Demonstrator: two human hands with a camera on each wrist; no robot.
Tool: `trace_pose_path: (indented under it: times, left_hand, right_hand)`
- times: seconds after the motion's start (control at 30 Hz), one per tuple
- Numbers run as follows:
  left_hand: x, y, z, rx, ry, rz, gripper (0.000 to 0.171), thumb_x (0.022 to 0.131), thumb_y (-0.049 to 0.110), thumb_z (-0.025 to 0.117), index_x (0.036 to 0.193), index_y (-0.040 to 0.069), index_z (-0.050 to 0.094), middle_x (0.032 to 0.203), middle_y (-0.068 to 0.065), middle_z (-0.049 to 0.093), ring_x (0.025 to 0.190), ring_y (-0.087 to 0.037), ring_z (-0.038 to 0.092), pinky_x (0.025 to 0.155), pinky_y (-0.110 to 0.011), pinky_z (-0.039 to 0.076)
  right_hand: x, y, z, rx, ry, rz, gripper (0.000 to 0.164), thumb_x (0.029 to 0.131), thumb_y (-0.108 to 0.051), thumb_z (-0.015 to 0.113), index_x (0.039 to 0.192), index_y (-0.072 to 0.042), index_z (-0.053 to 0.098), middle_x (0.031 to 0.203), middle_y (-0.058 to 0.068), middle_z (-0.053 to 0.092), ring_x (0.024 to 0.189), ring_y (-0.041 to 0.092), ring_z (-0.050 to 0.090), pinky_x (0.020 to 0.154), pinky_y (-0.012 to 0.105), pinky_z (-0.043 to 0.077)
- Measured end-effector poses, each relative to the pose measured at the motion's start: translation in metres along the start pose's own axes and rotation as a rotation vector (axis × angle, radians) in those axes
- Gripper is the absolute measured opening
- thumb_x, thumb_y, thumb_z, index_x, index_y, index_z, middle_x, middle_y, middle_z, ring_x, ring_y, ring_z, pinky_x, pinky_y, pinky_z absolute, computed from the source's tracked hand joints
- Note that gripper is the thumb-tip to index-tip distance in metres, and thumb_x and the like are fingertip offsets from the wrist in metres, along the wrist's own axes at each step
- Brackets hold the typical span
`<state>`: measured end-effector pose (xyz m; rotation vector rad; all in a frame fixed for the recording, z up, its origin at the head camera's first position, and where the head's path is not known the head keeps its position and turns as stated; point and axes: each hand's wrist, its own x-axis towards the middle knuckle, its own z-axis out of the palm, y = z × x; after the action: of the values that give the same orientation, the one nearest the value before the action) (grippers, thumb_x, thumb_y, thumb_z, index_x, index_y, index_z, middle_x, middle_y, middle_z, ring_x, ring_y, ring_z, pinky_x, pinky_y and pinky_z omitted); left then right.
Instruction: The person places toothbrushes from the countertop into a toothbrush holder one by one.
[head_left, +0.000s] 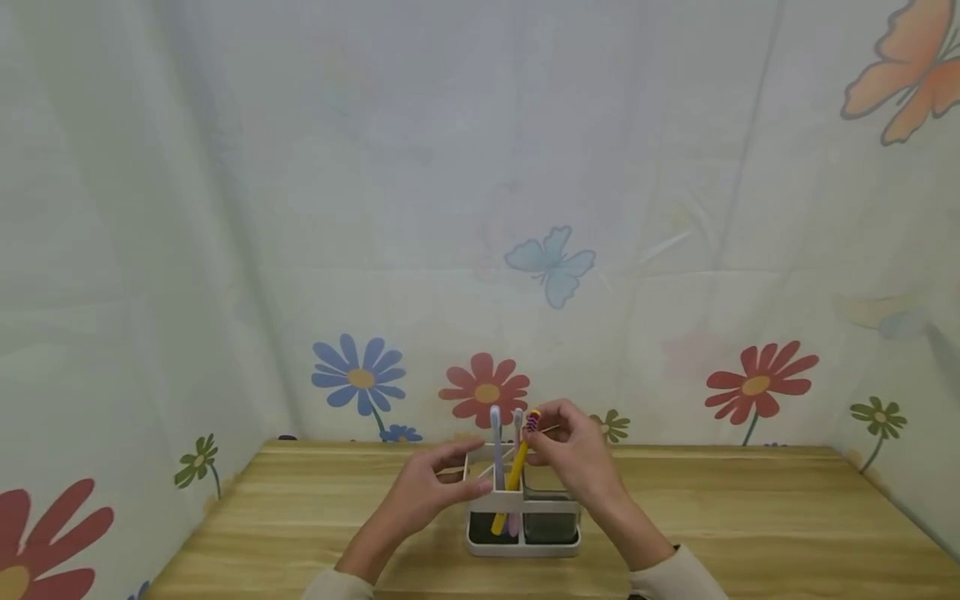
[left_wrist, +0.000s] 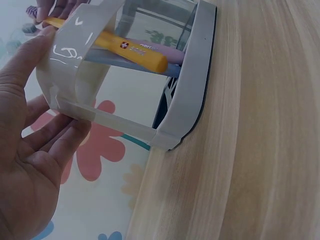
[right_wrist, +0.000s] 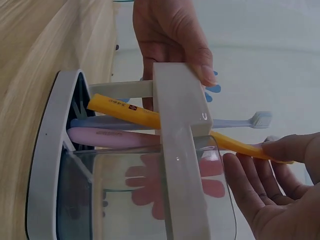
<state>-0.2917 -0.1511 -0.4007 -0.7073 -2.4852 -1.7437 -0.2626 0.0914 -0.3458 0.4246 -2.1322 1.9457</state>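
A white toothbrush holder (head_left: pixel 495 502) with a dark base stands on the table. My left hand (head_left: pixel 420 492) grips its upper frame at the left side, thumb in front and fingers behind. Between thumb and fingers, my right hand (head_left: pixel 577 454) pinches a yellow toothbrush (right_wrist: pixel 125 111) near its head. That brush slants through the holder's upper frame, and its handle end hangs above the base in the right wrist view. Beside it, a blue toothbrush (head_left: pixel 497 446) and a pink toothbrush (right_wrist: pixel 117 137) stand in the same compartment, heads up.
A clear cup (right_wrist: pixel 130 200) sits in the holder's right compartment. The wood-grain table (head_left: pixel 750 517) extends to both sides. Behind it hangs a pale curtain (head_left: pixel 420 208) printed with flowers and butterflies.
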Motion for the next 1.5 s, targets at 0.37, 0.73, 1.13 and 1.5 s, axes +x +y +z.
trace_pose_path:
  times: [0.37,0.73,1.13,1.5]
  left_hand:
    - [-0.0025,-0.0006,0.0008,0.015,0.003,0.008,0.059,0.094,0.036,0.084,0.145,0.013,0.066,0.150,-0.013,0.061,0.132,-0.040,0.062,0.106,-0.047,0.055]
    - [-0.0039,0.0001,0.0015,0.013,0.013,0.023,0.060,0.093,0.033,0.085,0.145,0.011,0.066,0.149,-0.014,0.061,0.132,-0.040,0.061,0.106,-0.047,0.055]
    - [-0.0063,0.0008,0.0031,-0.001,0.023,0.017,0.058,0.093,0.031,0.085,0.145,0.013,0.066,0.149,-0.014,0.061,0.132,-0.040,0.061,0.105,-0.044,0.055]
    - [-0.0081,0.0010,0.0061,-0.003,0.023,0.017,0.061,0.093,0.031,0.086,0.146,0.008,0.065,0.150,-0.014,0.060,0.132,-0.040,0.062,0.106,-0.046,0.055]
  right_hand:
    - [-0.0025,0.0060,0.0005,-0.065,-0.054,-0.029,0.016,0.098,0.001,0.073,0.113,0.001,0.067,0.102,0.012,0.068,0.090,0.026,0.068,0.078,0.033,0.066]
    - [-0.0038,0.0046,0.0027,-0.189,-0.051,-0.064,0.017,0.097,0.002,0.074,0.112,-0.006,0.070,0.099,0.005,0.068,0.089,0.024,0.065,0.078,0.025,0.063]
    - [-0.0065,0.0079,0.0006,-0.282,-0.106,-0.089,0.017,0.096,-0.003,0.078,0.109,-0.005,0.069,0.097,0.004,0.070,0.087,0.020,0.066,0.073,0.028,0.062]
    - [-0.0077,0.0106,-0.0038,-0.292,-0.128,-0.092,0.019,0.095,-0.003,0.078,0.111,-0.004,0.068,0.097,0.004,0.069,0.087,0.020,0.066,0.072,0.028,0.062]
